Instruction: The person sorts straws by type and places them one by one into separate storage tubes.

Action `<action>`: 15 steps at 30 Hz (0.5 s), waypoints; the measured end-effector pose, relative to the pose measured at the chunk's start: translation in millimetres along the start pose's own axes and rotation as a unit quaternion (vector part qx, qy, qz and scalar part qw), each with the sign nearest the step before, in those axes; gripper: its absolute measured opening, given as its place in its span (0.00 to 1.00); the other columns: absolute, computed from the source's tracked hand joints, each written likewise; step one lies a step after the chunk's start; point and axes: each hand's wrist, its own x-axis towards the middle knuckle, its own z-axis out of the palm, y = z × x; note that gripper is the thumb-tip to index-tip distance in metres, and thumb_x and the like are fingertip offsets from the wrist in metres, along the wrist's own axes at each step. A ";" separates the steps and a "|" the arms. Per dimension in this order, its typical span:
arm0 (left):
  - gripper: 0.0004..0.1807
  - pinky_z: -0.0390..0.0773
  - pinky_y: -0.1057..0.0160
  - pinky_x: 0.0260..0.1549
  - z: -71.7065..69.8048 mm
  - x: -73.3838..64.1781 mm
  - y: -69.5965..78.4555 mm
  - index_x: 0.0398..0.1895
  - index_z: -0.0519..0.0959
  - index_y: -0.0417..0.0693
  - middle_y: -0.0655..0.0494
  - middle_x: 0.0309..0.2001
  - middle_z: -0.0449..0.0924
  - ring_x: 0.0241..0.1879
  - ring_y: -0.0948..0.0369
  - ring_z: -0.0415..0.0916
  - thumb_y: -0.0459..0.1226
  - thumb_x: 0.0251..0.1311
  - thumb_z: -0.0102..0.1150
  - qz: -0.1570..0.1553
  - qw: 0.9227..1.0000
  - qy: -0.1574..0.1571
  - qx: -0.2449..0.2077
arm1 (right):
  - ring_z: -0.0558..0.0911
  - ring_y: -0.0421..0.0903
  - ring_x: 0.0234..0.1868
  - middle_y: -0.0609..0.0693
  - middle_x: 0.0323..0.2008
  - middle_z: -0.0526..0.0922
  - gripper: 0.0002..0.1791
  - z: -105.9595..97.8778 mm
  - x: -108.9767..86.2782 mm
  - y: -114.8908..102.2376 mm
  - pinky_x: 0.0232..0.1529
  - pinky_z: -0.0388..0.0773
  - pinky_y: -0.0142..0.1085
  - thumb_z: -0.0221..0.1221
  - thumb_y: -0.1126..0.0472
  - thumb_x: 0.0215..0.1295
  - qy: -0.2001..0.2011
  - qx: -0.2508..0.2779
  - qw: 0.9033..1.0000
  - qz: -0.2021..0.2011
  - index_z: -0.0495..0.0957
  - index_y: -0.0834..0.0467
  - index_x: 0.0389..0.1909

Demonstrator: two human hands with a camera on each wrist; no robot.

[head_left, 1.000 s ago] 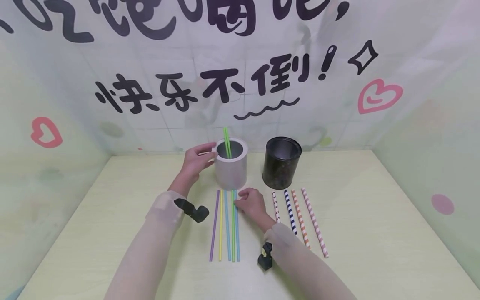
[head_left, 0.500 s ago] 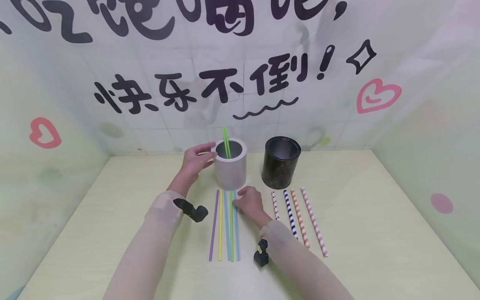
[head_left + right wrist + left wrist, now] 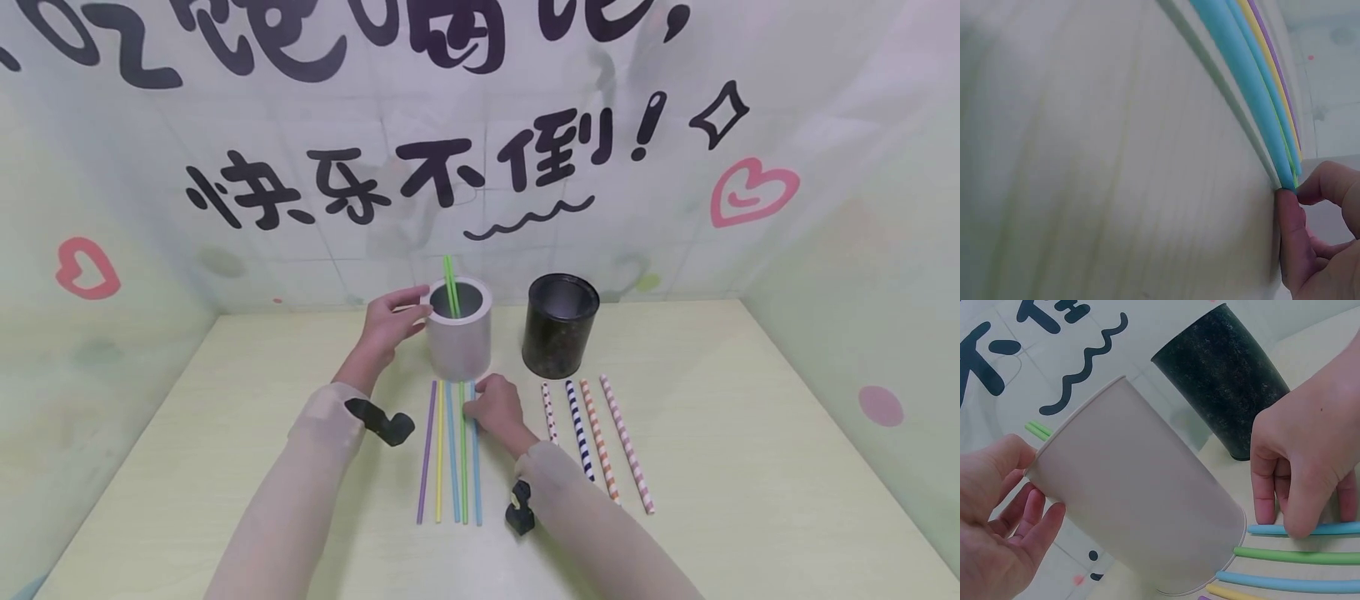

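In the head view my left hand (image 3: 390, 323) rests its straight fingertips at the left rim of a white cylindrical cup (image 3: 460, 346). Two bright green straws (image 3: 452, 287) stand inside that cup. My right hand (image 3: 497, 408) pinches a light blue drinking straw (image 3: 477, 475) near its far end, just in front of the cup; the left wrist view shows thumb and fingers on either side of this straw (image 3: 1335, 529). To its left lie a green straw (image 3: 464, 467), another light blue straw (image 3: 453, 467), a yellow straw (image 3: 440, 450) and a purple straw (image 3: 427, 450), roughly parallel.
A black cylindrical can (image 3: 561, 333) stands to the right of the white cup. Several striped or dotted paper straws, including a pink-striped one (image 3: 626, 442), lie in front of it, partly behind my right forearm. A printed backdrop (image 3: 480, 167) closes off the table's (image 3: 750, 417) far edge.
The pinched light blue straw has shifted slightly right, widening its gap from the green straw. My left hand stays at the cup's rim.
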 end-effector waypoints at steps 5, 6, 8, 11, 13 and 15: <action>0.24 0.80 0.64 0.45 -0.8 -0.6 -0.1 0.58 0.72 0.42 0.45 0.54 0.70 0.51 0.54 0.70 0.29 0.55 0.57 0.000 1.000 0.000 0.001 | 0.75 0.40 0.14 0.52 0.27 0.79 0.17 -0.5 1.7 0.5 0.15 0.75 0.28 0.65 0.66 0.45 -0.002 -0.001 1.000 0.011 0.79 0.65 0.40; 0.24 0.80 0.64 0.45 -0.9 -0.6 -0.3 0.58 0.72 0.42 0.45 0.54 0.70 0.51 0.54 0.70 0.29 0.55 0.57 0.000 1.000 -0.001 0.001 | 0.75 0.40 0.15 0.52 0.27 0.79 0.17 -0.6 2.2 1.2 0.15 0.75 0.28 0.65 0.66 0.45 -0.004 0.005 1.000 0.015 0.79 0.65 0.40; 0.24 0.79 0.64 0.45 -0.9 -0.7 -0.4 0.58 0.72 0.42 0.45 0.54 0.70 0.52 0.54 0.70 0.29 0.55 0.57 0.000 1.000 -0.002 0.001 | 0.75 0.41 0.16 0.53 0.29 0.79 0.16 -0.8 3.2 3.2 0.15 0.76 0.29 0.64 0.66 0.45 -0.005 0.025 0.999 0.021 0.79 0.65 0.39; 0.24 0.79 0.64 0.46 -1.1 -0.1 -0.6 0.58 0.72 0.42 0.45 0.54 0.69 0.52 0.53 0.70 0.29 0.55 0.57 0.001 1.000 -0.001 0.001 | 0.75 0.43 0.19 0.55 0.32 0.79 0.16 -2.7 4.0 4.9 0.17 0.78 0.31 0.63 0.67 0.45 -0.005 0.068 0.997 0.024 0.78 0.66 0.39; 0.24 0.79 0.63 0.46 -0.6 0.5 -1.6 0.58 0.72 0.42 0.45 0.54 0.69 0.52 0.53 0.69 0.29 0.55 0.57 0.002 1.000 -0.002 -0.001 | 0.76 0.43 0.21 0.56 0.33 0.80 0.16 -5.6 4.2 6.1 0.18 0.79 0.32 0.62 0.68 0.46 -0.003 0.099 0.995 0.022 0.78 0.66 0.39; 0.24 0.79 0.63 0.46 -0.8 0.7 -2.0 0.58 0.72 0.42 0.45 0.54 0.69 0.53 0.53 0.69 0.30 0.55 0.57 0.001 1.000 -0.002 0.000 | 0.76 0.44 0.23 0.56 0.33 0.80 0.17 -10.1 4.0 5.1 0.19 0.80 0.33 0.61 0.68 0.46 -0.003 0.124 0.992 0.018 0.77 0.66 0.41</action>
